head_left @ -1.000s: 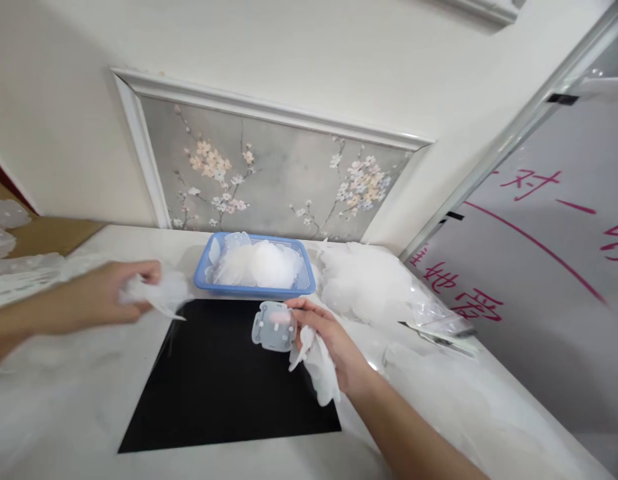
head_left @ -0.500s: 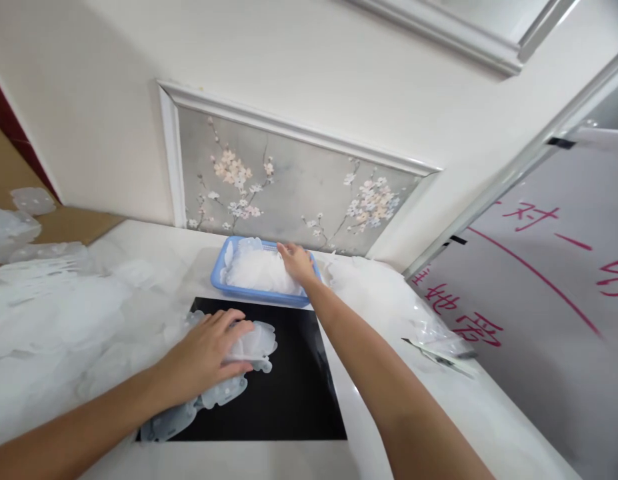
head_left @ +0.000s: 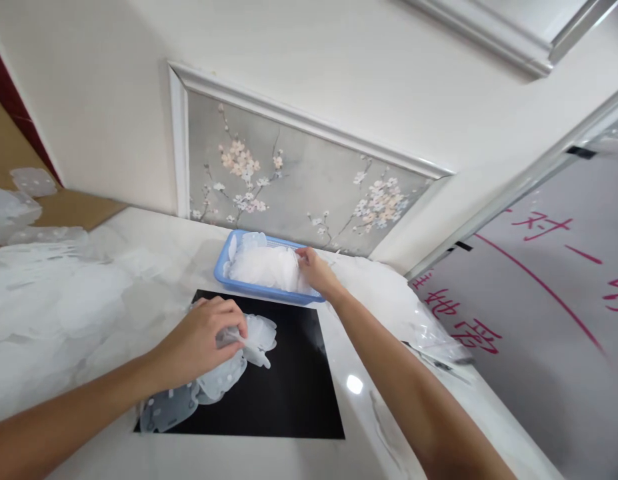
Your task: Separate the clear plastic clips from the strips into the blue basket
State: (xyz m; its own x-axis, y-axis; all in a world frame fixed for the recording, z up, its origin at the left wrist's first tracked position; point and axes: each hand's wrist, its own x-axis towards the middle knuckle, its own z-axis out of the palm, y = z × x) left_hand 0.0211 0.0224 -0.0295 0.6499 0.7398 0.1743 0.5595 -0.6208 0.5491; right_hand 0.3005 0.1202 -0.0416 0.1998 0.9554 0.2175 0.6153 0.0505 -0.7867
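My left hand [head_left: 209,337] is over the black sheet [head_left: 299,387], thumb and fingers pinched on a thin translucent plastic piece [head_left: 256,353]. More frosted, rounded pieces [head_left: 221,380] lie under and beside it, overlapping along the sheet's left side. Beyond the sheet, the blue plastic basket [head_left: 261,291] stands against the wall, filled with a heap of white thin pieces [head_left: 261,265]. My right hand [head_left: 319,273] reaches over the basket's right end, its fingers closed at the heap's edge. What exactly lies between those fingertips is hard to make out.
A broad pile of white translucent pieces [head_left: 53,313] covers the table's left side, with a few on cardboard [head_left: 83,217]. A clear plastic bag of white pieces [head_left: 409,313] lies right of the basket. A whiteboard with red writing [head_left: 529,287] borders the right side.
My left fingers have closed from a loose spread into a pinch on a plastic piece. My right hand has shifted slightly right, and its fingers have drawn together. The view has tilted a little.
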